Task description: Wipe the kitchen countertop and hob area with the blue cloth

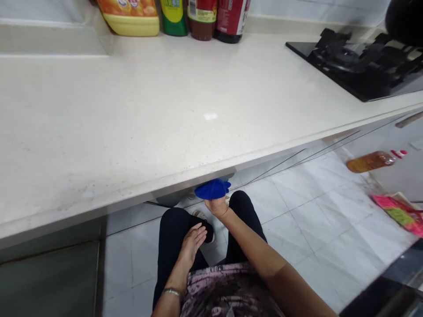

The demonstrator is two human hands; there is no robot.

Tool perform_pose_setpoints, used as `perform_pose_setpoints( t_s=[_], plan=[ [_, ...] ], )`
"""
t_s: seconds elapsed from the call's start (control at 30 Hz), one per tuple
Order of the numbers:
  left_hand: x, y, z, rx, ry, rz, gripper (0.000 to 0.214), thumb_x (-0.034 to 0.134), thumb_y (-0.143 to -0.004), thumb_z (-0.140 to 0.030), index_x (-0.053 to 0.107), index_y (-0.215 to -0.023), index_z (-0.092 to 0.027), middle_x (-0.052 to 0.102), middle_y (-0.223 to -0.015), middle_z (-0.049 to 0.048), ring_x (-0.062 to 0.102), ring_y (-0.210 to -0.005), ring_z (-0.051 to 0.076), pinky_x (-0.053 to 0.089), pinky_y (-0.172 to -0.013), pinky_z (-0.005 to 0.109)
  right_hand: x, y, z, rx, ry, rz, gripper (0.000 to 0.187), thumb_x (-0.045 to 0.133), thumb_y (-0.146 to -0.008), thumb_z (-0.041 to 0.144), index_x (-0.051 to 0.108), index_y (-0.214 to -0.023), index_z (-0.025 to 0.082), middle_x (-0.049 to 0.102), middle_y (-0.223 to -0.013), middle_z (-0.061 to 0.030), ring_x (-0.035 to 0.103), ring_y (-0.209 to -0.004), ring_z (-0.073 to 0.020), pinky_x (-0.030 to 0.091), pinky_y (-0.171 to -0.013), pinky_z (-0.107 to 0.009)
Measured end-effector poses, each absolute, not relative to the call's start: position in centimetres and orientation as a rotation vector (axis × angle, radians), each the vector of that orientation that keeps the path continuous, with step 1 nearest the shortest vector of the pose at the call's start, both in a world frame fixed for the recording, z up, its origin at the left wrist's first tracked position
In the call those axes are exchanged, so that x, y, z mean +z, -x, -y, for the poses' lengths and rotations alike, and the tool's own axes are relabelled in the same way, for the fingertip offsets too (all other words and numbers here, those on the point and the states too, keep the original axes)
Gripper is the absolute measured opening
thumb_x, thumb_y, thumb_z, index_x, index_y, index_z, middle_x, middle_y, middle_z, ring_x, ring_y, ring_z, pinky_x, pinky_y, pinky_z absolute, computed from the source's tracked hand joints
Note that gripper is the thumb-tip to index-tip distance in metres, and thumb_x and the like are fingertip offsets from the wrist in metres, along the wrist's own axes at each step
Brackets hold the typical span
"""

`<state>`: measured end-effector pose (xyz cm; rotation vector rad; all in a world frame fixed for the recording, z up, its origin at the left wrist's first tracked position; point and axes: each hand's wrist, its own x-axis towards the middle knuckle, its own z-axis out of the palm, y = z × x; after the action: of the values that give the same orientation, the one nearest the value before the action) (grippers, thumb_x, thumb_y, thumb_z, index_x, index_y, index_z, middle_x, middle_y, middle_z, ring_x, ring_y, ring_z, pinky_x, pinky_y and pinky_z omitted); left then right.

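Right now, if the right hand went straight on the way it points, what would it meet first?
Beyond the blue item it holds, the right hand would probably meet the grey panel below the countertop, though depth is unclear.

Pale worktop point(158, 101) with goods along its back and specks towards the front

The worktop is smooth and cream-white, with dark specks and smudges scattered near its front edge, thickest towards the left. A small bright patch shines near the middle. Along the back stand a yellow container point(134, 25) with an orange label, a green bottle point(174, 20), a brown-red bottle point(202, 24) and a dark red bottle point(230, 20), the last two close together. A black hob point(355, 77) occupies the right end.

Below, the floor point(284, 224) is pale, veined tile. At its right side are a red-capped bottle of amber liquid point(370, 161) and a pink packet point(399, 215).
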<state>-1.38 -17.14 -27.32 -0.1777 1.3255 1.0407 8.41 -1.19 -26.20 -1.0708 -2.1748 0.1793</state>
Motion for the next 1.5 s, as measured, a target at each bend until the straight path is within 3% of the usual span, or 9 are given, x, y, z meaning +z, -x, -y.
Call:
perform_pose_setpoints(
  t_s=[0.13, 0.27, 0.5, 0.67, 0.93, 1.1, 1.23, 1.33, 1.5],
  plan=[
    [-27.3, 1.3, 17.1, 1.036, 0.173, -1.355, 0.029, 0.054, -0.091, -0.011, 0.061, -0.119, -0.012, 0.069, -0.123, 0.0179, 0.07, -0.107, 0.023, 0.048, -0.11, 0.039, -26.2, -8.7, 1.0, 0.164, 0.955, 2.153, 0.014, 0.048, -0.085, 0.022, 0.062, -0.081, 0.02, 0.063, -0.079, -0.0086, 0.059, -0.078, -0.0223, 0.056, -0.072, -0.038],
    [-27.6, 1.3, 17.1, 1.031, 0.154, -1.383, 0.031, 0.054, -0.091, -0.011, 0.06, -0.121, -0.011, 0.068, -0.124, 0.0202, 0.068, -0.111, 0.024, 0.048, -0.11, 0.039, -24.9, -9.0, 1.3, 0.163, 0.892, 2.106, 0.017, 0.045, -0.088, 0.022, 0.06, -0.081, 0.02, 0.062, -0.077, -0.0078, 0.056, -0.075, -0.0213, 0.054, -0.069, -0.035],
    [-27.8, 1.6, 17.7, 1.058, 0.102, -1.356, 0.032, 0.055, -0.091, -0.013, 0.06, -0.122, -0.011, 0.065, -0.128, 0.0214, 0.065, -0.116, 0.026, 0.047, -0.11, 0.039, -20.4, -10.9, 0.3, 0.226, 1.071, 1.798, 0.023, 0.043, -0.094, 0.025, 0.063, -0.104, 0.02, 0.065, -0.097, -0.0105, 0.059, -0.096, -0.0244, 0.051, -0.088, -0.042],
    [-28.0, 1.6, 17.7, 1.056, 0.105, -1.347, 0.03, 0.057, -0.09, -0.013, 0.062, -0.119, -0.013, 0.065, -0.129, 0.0209, 0.063, -0.119, 0.027, 0.048, -0.11, 0.039, -16.3, -15.3, -4.1, 0.167, 1.209, 1.297, 0.039, 0.052, -0.089, 0.039, 0.056, -0.121, 0.017, 0.06, -0.117, -0.0158, 0.055, -0.114, -0.0287, 0.043, -0.101, -0.051],
    [-28.8, 1.4, 17.2, 1.034, 0.097, -1.323, 0.03, 0.057, -0.09, -0.013, 0.062, -0.119, -0.012, 0.066, -0.127, 0.0215, 0.063, -0.12, 0.029, 0.046, -0.112, 0.041, -13.2, -21.2, -10.2, 0.098, 1.375, 0.862, 0.032, 0.039, -0.092, 0.034, 0.046, -0.119, 0.018, 0.054, -0.116, -0.0136, 0.054, -0.11, -0.0256, 0.04, -0.104, -0.053],
    [-29.3, 1.4, 16.9, 1.008, 0.103, -1.325, 0.03, 0.055, -0.09, -0.012, 0.062, -0.12, -0.012, 0.066, -0.127, 0.0199, 0.064, -0.118, 0.027, 0.045, -0.112, 0.041, -13.2, -18.1, -8.3, -0.026, 1.375, 0.971, 0.03, 0.041, -0.094, 0.035, 0.048, -0.118, 0.018, 0.053, -0.112, -0.0148, 0.053, -0.111, -0.0281, 0.04, -0.103, -0.056],
    [-29.4, 1.3, 16.9, 0.996, 0.105, -1.328, 0.029, 0.055, -0.09, -0.011, 0.063, -0.118, -0.013, 0.067, -0.127, 0.0198, 0.064, -0.117, 0.027, 0.045, -0.112, 0.041, -14.4, -14.9, -6.0, -0.033, 1.363, 1.099, 0.035, 0.041, -0.095, 0.035, 0.045, -0.124, 0.016, 0.051, -0.121, -0.0219, 0.05, -0.119, -0.0331, 0.039, -0.103, -0.064],
    [-29.5, 1.4, 16.8, 0.987, 0.111, -1.332, 0.03, 0.056, -0.09, -0.011, 0.064, -0.119, -0.013, 0.066, -0.128, 0.0202, 0.064, -0.118, 0.027, 0.045, -0.112, 0.041, -15.6, -13.2, -4.2, 0.096, 1.396, 1.342, 0.037, 0.054, -0.091, 0.036, 0.05, -0.121, 0.015, 0.051, -0.126, -0.0268, 0.049, -0.125, -0.0409, 0.037, -0.1, -0.074],
    [-29.9, 1.3, 16.3, 0.971, 0.128, -1.338, 0.029, 0.056, -0.09, -0.01, 0.065, -0.117, -0.012, 0.066, -0.127, 0.0218, 0.065, -0.116, 0.028, 0.045, -0.112, 0.042, -16.9, -10.1, -0.9, 0.051, 1.346, 1.649, 0.032, 0.069, -0.083, 0.031, 0.06, -0.11, 0.016, 0.059, -0.115, -0.025, 0.055, -0.119, -0.0438, 0.043, -0.095, -0.073]
  ],
)
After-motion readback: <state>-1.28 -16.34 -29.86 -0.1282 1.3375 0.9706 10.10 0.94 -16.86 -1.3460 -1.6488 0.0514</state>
